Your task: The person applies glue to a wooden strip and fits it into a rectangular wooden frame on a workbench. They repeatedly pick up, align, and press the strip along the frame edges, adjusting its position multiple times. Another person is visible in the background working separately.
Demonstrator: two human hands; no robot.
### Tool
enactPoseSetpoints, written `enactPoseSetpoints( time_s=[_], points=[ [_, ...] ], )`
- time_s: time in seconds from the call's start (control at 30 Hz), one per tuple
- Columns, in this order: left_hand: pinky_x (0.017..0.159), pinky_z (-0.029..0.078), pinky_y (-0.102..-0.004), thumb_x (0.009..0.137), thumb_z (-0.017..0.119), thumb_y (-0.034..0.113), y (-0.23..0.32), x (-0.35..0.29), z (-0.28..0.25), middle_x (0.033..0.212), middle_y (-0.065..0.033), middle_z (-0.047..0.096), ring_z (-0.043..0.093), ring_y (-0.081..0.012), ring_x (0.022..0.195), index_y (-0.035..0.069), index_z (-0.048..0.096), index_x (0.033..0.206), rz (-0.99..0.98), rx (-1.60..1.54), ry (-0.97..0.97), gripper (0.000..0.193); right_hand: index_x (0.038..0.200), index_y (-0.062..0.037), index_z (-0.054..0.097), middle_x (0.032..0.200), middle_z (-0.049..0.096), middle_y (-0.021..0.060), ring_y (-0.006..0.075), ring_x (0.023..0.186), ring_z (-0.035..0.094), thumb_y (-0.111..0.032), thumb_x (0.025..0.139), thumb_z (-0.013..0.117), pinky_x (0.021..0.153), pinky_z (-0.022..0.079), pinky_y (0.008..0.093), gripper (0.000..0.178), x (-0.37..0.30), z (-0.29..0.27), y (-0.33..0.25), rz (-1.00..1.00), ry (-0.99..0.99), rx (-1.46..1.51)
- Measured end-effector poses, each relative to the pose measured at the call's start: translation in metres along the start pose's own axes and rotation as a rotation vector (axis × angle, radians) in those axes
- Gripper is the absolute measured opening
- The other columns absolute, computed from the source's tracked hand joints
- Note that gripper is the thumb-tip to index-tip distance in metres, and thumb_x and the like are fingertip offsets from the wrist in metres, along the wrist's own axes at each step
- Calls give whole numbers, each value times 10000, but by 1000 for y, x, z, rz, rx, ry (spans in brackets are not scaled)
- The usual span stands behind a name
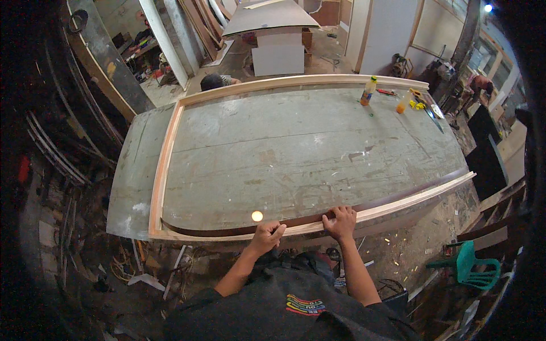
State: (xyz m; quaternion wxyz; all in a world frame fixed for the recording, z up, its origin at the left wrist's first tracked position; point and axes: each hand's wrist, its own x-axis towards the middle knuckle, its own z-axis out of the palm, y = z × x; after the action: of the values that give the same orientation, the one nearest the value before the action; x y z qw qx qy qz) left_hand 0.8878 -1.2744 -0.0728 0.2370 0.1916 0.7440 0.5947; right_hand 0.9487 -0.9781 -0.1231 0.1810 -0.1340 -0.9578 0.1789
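Observation:
A pale wooden frame (166,159) lies on a large grey-green worktable (244,153), its near rail (404,202) along the edge closest to me. A long dark brown strip (301,220) stands on edge against the inner side of that rail and curves near the left corner. My left hand (268,236) is closed at the rail, thumb on top; its curled fingers hide what they hold. Further right, my right hand (341,222) is closed over the brown strip and the rail, with its thumb on the inner side.
A bottle of orange liquid (368,91), a smaller container (402,104) and hand tools (424,105) sit at the far right. Someone's head (212,82) shows beyond the far rail; another person (478,85) bends at right. A green plastic chair (473,266) stands lower right.

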Motion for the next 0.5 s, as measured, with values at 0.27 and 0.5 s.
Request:
enactPoseSetpoints(
  time_s=[0.27,0.5],
  points=[
    [646,554,-263,962,748,127,-2,2,14,786,-42,722,676,-101,703,-5,694,930,63,-236,51,146,872,-130,722,967,673,82,305,1058,589,-420,744,764,933,419,455,319,-1,-1,-1,17,10,6],
    [739,554,-261,860,848,117,-6,-2,10,835,-48,754,681,-94,798,-11,737,923,45,-106,51,180,881,-151,737,967,675,65,294,1050,596,-398,754,766,930,422,437,279,-1,1,1,9,16,-19]
  ],
)
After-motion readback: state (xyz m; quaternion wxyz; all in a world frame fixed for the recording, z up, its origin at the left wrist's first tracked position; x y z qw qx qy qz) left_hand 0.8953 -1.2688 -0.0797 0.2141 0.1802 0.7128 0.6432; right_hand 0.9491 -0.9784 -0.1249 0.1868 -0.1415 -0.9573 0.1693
